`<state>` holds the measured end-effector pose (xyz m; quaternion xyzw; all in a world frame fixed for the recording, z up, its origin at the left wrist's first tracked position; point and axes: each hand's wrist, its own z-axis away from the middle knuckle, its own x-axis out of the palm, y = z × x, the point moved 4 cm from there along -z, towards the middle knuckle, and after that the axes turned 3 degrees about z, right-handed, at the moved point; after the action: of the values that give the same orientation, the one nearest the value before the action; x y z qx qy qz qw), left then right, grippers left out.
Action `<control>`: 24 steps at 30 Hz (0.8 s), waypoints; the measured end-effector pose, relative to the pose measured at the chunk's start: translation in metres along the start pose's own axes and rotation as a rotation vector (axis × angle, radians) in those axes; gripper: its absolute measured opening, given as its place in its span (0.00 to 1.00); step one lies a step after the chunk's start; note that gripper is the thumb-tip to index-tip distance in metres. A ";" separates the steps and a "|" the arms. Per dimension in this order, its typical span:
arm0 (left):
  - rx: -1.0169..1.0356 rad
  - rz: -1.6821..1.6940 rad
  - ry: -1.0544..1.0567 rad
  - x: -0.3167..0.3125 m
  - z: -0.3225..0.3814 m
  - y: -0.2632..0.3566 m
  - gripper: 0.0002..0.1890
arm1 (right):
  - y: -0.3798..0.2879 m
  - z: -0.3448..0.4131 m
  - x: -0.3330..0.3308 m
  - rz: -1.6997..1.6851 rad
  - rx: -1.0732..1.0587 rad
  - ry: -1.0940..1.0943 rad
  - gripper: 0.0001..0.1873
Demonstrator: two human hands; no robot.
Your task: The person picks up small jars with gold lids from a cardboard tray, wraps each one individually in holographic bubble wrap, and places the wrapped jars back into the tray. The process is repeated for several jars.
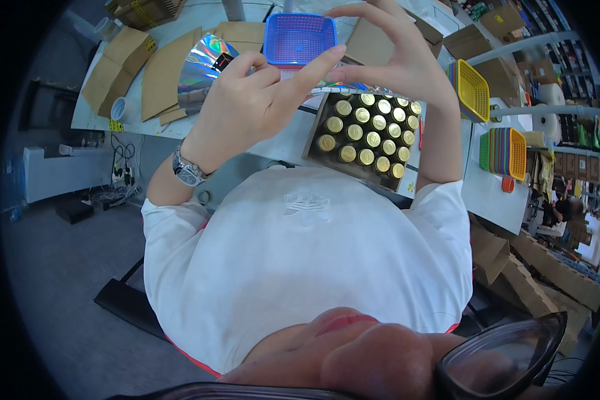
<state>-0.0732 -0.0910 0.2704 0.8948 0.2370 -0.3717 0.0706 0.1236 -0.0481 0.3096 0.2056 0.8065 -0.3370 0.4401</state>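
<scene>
My left hand [252, 97], with a metal wristwatch [187, 171], is raised with its index finger extended and other fingers curled. Beside its knuckles is a shiny holographic sheet or pouch [196, 75] with a black patch; whether the hand grips it is unclear. My right hand [397, 57] is raised with thumb and fingers spread, and nothing shows between them. Its thumb is close to my left index fingertip. Under the hands runs a thin shiny edge [350, 91]. Nearer my body, a cardboard box [314, 131] holds several rows of gold-capped containers [372, 138].
A blue plastic basket [300, 42] stands beyond my hands. Flat cardboard pieces [165, 75] and a tape roll [121, 109] lie at left. Yellow baskets [472, 90] and a multicoloured basket stack [502, 152] stand at right. A person [562, 207] is in the far right background.
</scene>
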 end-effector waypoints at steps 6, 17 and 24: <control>0.109 0.017 0.112 0.001 -0.001 -0.001 0.26 | -0.004 -0.011 0.014 -0.191 -0.007 -0.195 0.36; 0.091 -0.036 0.039 0.010 -0.005 -0.002 0.32 | -0.018 -0.001 0.022 0.252 -0.081 -0.079 0.41; 0.012 0.127 -0.164 0.033 0.008 -0.030 0.41 | 0.009 0.006 0.030 -0.092 -0.098 -0.128 0.50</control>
<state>-0.0725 -0.0546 0.2425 0.8749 0.1710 -0.4401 0.1080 0.1171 -0.0447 0.2787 0.1245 0.8008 -0.3297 0.4843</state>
